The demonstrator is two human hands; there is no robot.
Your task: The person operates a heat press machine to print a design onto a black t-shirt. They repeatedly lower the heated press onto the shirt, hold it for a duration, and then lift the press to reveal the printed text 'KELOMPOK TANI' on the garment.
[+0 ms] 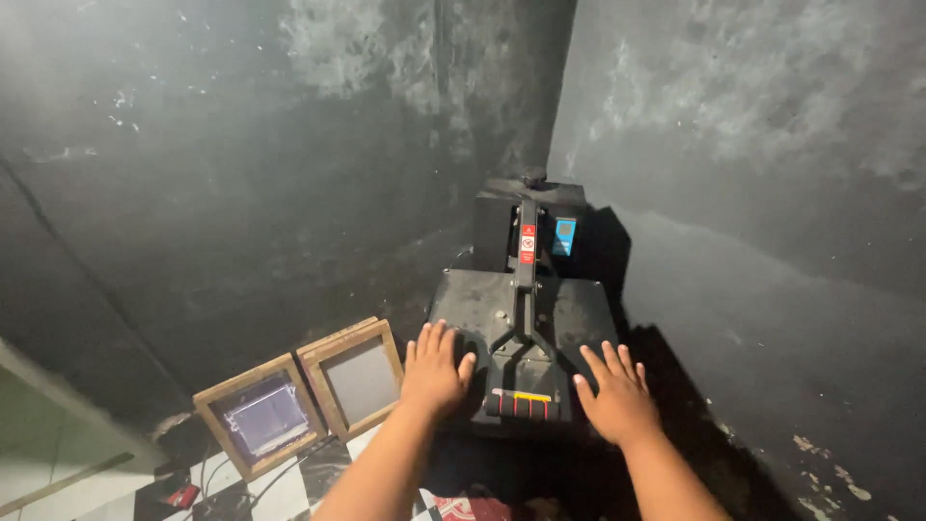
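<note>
Left hand (436, 371), lower centre of the frame: fingers spread and extended, palm flat on the top plate of the heat press (526, 328), grasping nothing. Right hand (617, 396), lower right of centre: likewise splayed flat, resting on the plate's right front part, empty. Between the two hands lies the press handle (522, 403), a dark ribbed grip with red and yellow bands, joined to a central metal lever arm running toward the upper middle of the frame. The press is black, boxy, dusty and scuffed, set in a corner of dark, mottled walls. Lower left: two wooden-framed screens (301, 394) lean against the wall, rectangular, with grey mesh, above a checkered tile floor (275, 487).
</note>
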